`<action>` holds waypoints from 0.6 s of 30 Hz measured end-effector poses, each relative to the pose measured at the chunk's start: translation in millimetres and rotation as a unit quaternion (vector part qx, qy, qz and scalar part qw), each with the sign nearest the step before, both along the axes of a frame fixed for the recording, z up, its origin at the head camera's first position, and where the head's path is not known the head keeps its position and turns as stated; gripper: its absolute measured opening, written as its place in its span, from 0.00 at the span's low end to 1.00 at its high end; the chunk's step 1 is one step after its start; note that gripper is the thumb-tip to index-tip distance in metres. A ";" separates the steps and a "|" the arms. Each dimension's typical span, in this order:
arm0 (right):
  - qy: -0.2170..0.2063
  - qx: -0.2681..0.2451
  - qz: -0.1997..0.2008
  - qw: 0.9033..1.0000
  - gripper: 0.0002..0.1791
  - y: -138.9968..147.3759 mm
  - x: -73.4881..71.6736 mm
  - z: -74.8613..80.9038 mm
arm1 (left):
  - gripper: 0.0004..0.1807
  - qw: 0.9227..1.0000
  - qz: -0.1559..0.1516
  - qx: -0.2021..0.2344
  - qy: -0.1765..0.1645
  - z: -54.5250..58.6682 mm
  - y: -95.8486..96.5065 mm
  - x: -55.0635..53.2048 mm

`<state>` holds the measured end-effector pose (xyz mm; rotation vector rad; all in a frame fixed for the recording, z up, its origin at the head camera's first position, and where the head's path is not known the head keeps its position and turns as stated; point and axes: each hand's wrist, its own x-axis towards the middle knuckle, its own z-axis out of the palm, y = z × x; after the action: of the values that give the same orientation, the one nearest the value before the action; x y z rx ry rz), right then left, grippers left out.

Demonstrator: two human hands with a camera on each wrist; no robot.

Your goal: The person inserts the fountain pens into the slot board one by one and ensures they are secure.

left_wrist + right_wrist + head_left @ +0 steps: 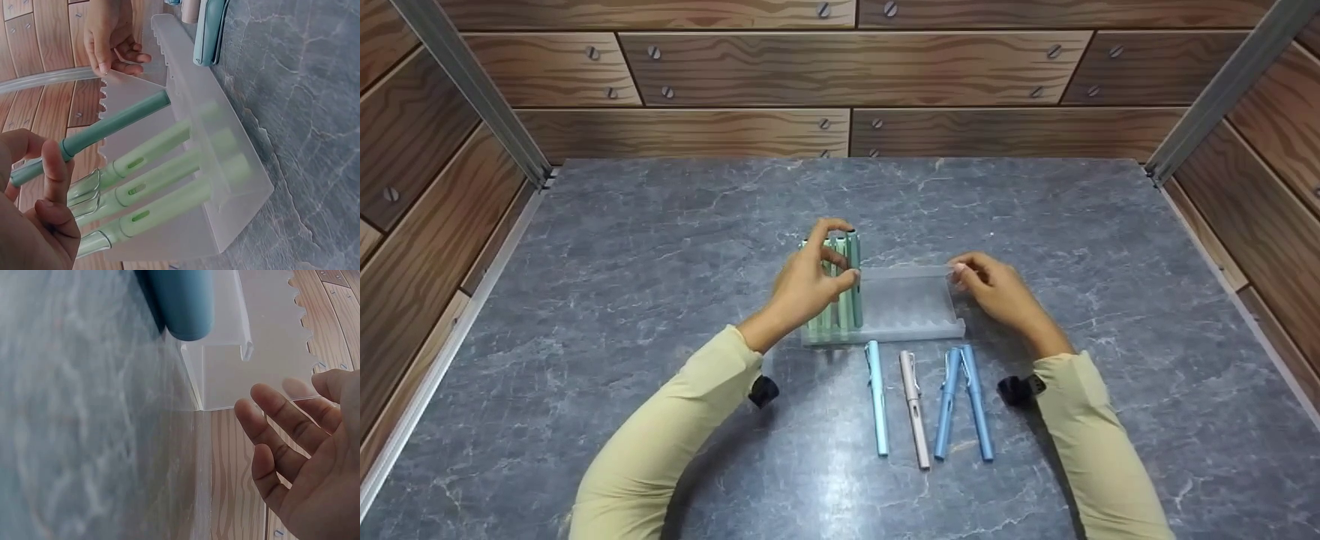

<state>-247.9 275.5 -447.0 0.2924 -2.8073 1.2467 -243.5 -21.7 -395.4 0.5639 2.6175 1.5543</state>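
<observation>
My left hand (802, 291) pinches a dark green pen (118, 125) near its capped end, between thumb and fingers. The pen slants over a clear notched pen tray (911, 300), its lower end at the front ledge; whether it touches is unclear. Several light green pens (160, 207) lie side by side in the left part of the tray, partly hidden behind my left hand in the head view. At the tray's back right corner, my right hand (999, 294) pinches the edge with thumb and forefinger. Its other fingers (284, 461) are loosely bent beside the tray.
In front of the tray lie a turquoise pen (877, 401), a pinkish-grey pen (916, 412) and two blue pens (948, 405) whose upper ends meet. All are on a grey marbled tabletop (660, 240). Wood-patterned panels (855, 67) stand at the back and sides.
</observation>
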 end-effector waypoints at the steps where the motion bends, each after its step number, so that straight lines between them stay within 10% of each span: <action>1: -0.001 0.001 0.000 1.000 0.17 -0.2 0.1 0.5 | 0.29 1.000 0.001 -0.004 0.005 -0.1 0.4 -0.4; 18: 0.010 -0.005 -0.001 1.000 0.16 0.3 -0.3 0.5 | 0.28 0.998 0.005 -0.048 0.038 -5.3 2.5 0.6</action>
<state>-248.1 275.8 -446.5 0.3007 -2.7832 1.2514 -243.0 -19.2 -400.7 0.6145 2.7367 1.4283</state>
